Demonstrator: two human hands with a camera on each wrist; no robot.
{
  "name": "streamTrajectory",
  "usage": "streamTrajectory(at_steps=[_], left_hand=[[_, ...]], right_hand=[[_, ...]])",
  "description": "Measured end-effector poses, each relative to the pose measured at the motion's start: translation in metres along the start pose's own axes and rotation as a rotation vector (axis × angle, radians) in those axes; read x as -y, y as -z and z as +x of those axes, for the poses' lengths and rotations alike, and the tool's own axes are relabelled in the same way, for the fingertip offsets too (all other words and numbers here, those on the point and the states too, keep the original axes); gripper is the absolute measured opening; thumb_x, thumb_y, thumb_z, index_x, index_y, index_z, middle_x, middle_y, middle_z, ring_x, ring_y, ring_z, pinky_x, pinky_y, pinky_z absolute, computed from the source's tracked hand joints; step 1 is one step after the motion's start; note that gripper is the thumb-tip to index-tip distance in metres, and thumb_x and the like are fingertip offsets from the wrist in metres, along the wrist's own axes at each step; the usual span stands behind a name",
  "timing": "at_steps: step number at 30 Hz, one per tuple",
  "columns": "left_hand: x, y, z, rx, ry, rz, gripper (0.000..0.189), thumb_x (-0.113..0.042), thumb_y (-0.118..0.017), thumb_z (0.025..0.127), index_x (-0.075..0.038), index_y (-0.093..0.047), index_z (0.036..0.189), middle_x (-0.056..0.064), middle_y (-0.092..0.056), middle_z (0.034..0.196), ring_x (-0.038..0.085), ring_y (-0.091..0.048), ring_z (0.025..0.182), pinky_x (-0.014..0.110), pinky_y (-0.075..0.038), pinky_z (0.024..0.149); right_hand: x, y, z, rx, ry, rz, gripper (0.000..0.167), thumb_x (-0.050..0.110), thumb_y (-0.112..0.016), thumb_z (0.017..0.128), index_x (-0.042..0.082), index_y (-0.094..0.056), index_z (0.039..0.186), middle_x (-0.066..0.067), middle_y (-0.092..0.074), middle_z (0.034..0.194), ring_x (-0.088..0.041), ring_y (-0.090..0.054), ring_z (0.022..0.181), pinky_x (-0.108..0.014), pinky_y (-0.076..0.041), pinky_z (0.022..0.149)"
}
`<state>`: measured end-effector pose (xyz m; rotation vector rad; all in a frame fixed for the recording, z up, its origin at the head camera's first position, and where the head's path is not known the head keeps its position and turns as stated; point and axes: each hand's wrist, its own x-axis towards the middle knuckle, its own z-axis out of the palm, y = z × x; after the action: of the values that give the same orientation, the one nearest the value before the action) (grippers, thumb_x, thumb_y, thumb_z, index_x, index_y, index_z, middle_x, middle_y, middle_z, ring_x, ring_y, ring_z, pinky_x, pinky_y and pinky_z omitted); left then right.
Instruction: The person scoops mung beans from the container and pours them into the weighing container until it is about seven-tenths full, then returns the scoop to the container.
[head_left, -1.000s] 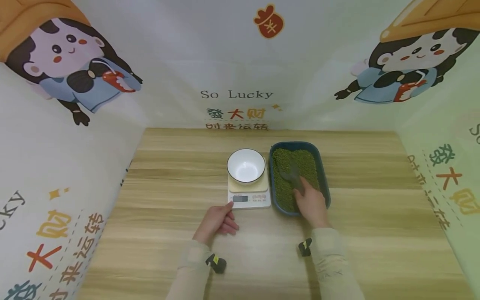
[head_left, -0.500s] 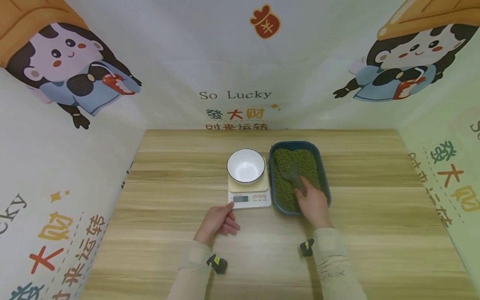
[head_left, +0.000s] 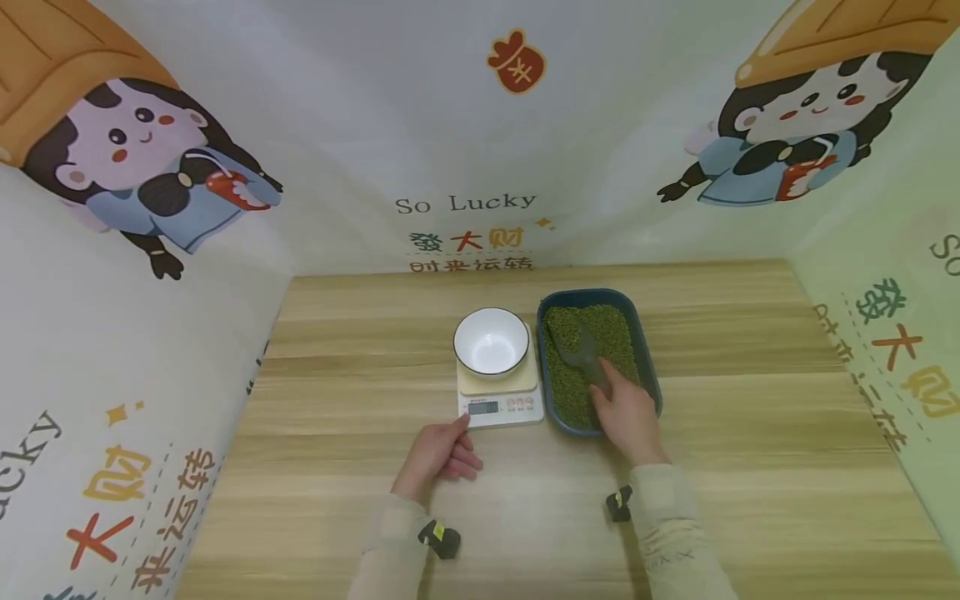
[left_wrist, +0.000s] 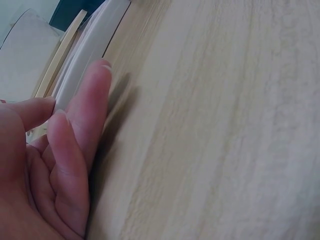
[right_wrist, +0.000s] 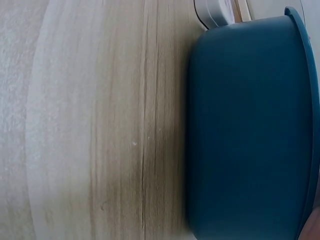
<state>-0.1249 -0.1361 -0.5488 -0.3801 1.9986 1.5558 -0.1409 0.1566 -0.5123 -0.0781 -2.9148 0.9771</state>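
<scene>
My right hand (head_left: 628, 414) grips the handle of a dark grey scoop (head_left: 587, 358), whose blade lies among small green beans (head_left: 611, 333), apparently mung beans, in a deep blue plastic basin (head_left: 655, 379). At the left, the thumb of my left hand (head_left: 438, 458) touches the front left corner of a white kitchen scale (head_left: 517, 417); its other fingers rest loosely bent low by the table. On the scale's cream platform stands a white bowl (head_left: 491, 343) with a dark rim; no contents show in it. The display digits are too small to read. In the right wrist view, the basin wall (right_wrist: 245, 130) hides the scoop.
The basin stands close against the scale's right side. A light wood-grain table (head_left: 360, 350) carries everything. Printed white sheets (head_left: 345, 167) close off the back and both sides. Each sleeved wrist wears a small black camera (head_left: 439, 540).
The head view has shifted slightly, so the scene sits a little lower in it. Both hands, the scoop, bowl and scale keep nearly the same places relative to one another.
</scene>
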Motion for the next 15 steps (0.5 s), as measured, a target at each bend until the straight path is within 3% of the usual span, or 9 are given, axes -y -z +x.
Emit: streamTrajectory(at_steps=[9,13,15], left_hand=[[-0.0026,-0.0006,0.0027,-0.006,-0.023,-0.001,0.055,-0.052,-0.042,0.089,0.001,-0.056,0.085,0.014,-0.066,0.07,0.024,-0.065,0.059,0.028,-0.05,0.046],[0.0001,0.0001,0.002,-0.003,-0.024,0.001,0.056,-0.053,-0.042,0.088,0.001,-0.056,0.086,0.014,-0.067,0.071,0.024,-0.065,0.06,0.028,-0.051,0.048],[0.0027,0.0,0.0017,0.0,-0.019,-0.002,0.056,-0.053,-0.042,0.088,0.001,-0.056,0.087,0.014,-0.067,0.071,0.025,-0.065,0.06,0.028,-0.051,0.048]], right_hand=[[-0.0011,0.0013,0.0025,-0.024,0.02,-0.003,0.047,0.025,-0.054,0.088,0.006,-0.043,0.13,-0.014,-0.063,0.077,-0.023,-0.053,0.06,-0.039,-0.042,0.054],[0.0013,0.0016,0.001,0.009,-0.006,0.001,0.048,0.025,-0.053,0.089,0.008,-0.041,0.132,-0.007,-0.055,0.064,-0.018,-0.047,0.05,-0.034,-0.039,0.048],[0.0021,0.001,-0.0005,0.018,-0.014,0.0,0.049,0.025,-0.053,0.089,0.008,-0.04,0.133,-0.008,-0.057,0.068,-0.018,-0.048,0.051,-0.034,-0.04,0.049]])
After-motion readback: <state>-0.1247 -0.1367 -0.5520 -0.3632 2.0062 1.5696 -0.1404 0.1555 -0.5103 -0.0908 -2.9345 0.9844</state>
